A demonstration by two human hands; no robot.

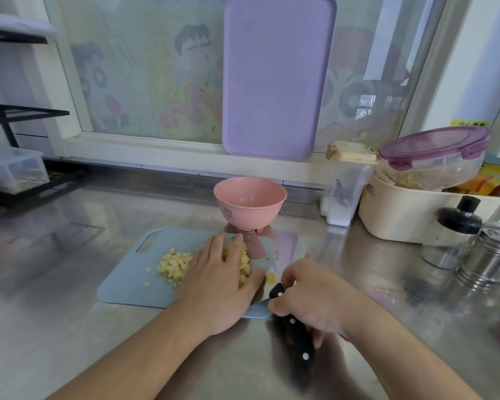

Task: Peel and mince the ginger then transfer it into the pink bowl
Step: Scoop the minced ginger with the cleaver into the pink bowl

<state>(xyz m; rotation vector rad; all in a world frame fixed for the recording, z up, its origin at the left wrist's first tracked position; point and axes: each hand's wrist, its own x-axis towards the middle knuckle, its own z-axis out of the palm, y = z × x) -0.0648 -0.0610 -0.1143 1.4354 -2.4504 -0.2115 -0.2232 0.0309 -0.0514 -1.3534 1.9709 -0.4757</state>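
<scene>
Steel tabletop (70, 327) carries everything; largest item behind is a lilac board (277, 76) leaning upright against the window, no writing on it. Blue cutting board (122, 287) lies flat at centre, handle slot at its far left corner. Pink bowl (250, 202) stands just beyond the board's far edge, upright, interior looks empty; an embossed mark on its outer wall is too faint to read. Cleaver (264, 255) lies with its blade flat on the right part of the board. Right hand (315, 298) is curled round the black riveted handle near the blade. Left hand (220, 281) lies with fingers straight and spread, palm down, pushing against the minced ginger (173, 267). Ginger is in 2 lots: 1 loose heap on the board left of the left hand, 1 lot under and between the fingers, right at the blade's edge. Judgement: peeling and mincing look finished; step in hand is loading the mince onto the flat blade for transfer. Next move likely needs the remaining left heap swept rightward too, then the blade lifted level and carried the short way to the bowl, mince scraped off over the rim; tilt early and pieces would probably spill onto the tabletop. Writing: small round yellow-and-red sticker (271, 278) on the blade near the handle, print unreadable; yellow label (469, 123) at far right with dark characters, too blurred to read
</scene>
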